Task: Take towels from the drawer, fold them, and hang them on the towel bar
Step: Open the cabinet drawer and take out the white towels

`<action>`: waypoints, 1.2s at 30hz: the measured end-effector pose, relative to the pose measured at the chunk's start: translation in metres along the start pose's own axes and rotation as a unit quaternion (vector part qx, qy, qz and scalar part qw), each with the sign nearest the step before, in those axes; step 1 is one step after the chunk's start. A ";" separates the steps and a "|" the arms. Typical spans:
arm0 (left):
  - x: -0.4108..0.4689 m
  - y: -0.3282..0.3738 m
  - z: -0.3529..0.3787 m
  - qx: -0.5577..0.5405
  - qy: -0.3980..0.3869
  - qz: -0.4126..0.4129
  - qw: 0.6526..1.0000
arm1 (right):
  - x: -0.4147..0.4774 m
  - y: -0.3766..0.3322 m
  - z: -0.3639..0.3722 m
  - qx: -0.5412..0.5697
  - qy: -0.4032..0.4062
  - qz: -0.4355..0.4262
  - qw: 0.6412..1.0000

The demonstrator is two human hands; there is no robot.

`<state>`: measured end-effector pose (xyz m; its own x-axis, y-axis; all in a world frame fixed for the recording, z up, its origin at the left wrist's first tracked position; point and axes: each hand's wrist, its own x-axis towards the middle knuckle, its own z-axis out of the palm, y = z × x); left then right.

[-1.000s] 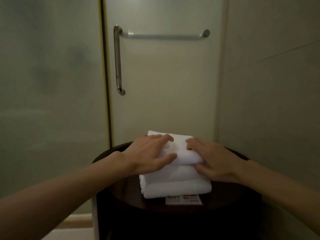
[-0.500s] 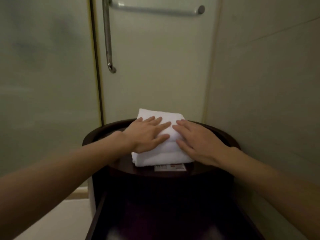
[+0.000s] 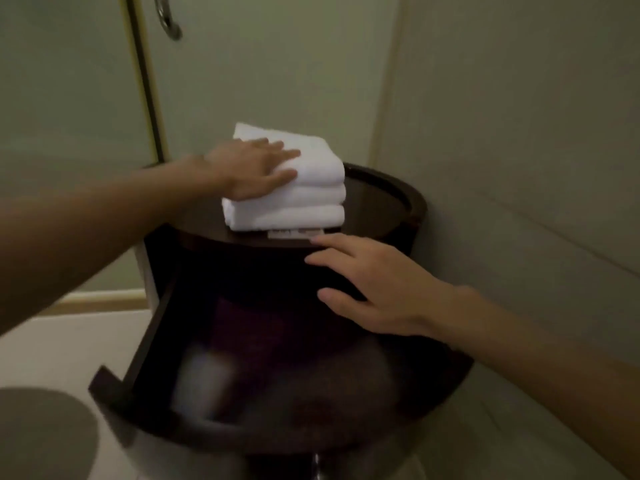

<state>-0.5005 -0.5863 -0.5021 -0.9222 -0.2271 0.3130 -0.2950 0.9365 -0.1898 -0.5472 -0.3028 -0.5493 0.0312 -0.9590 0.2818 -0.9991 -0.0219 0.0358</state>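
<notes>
The left hand (image 3: 252, 171) lies flat on the folded towels (image 3: 311, 199) stacked on the bench (image 3: 398, 199), likely steadying them. The right hand (image 3: 374, 289), fingers spread and empty, hovers over the open drawer (image 3: 152, 341), probably reaching in.

A round, dark wooden stand (image 3: 377, 202) with a raised rim stands in the corner. On its top, toward the left and far side, sits a stack of towels (image 3: 304, 206), three white folded ones piled squarely one on another. A small printed card (image 3: 296, 233) lies flat on the top at the stack's near edge, touching the lowest towel, and below the top the stand's drawer (image 3: 149, 341) stands open toward the near side, with a pale, blurred object (image 3: 204, 382) in its left part.
</notes>
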 end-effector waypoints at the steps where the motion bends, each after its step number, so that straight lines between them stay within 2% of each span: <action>1: 0.000 -0.001 0.000 -0.005 0.000 -0.001 1.000 | -0.006 -0.004 0.000 0.006 -0.005 -0.001 1.000; 16: -0.002 0.001 -0.006 -0.007 0.013 -0.004 1.000 | -0.062 -0.040 0.011 0.050 -0.060 -0.038 0.996; 22: -0.001 0.000 -0.002 0.007 0.017 -0.008 1.000 | -0.072 -0.044 0.017 0.029 -0.073 -0.075 0.994; 27: -0.003 0.002 -0.002 0.015 0.021 -0.012 1.000 | -0.073 -0.042 0.023 -0.003 -0.056 -0.117 0.992; 36: -0.006 0.003 -0.002 -0.004 0.028 -0.001 1.000 | -0.058 -0.028 0.033 -0.010 0.001 -0.110 0.994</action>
<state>-0.4953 -0.5811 -0.5026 -0.9057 -0.2144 0.3658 -0.2955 0.9379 -0.1818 -0.5220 -0.2560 -0.5980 0.2484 -0.9310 0.2676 -0.9675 -0.2248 0.1160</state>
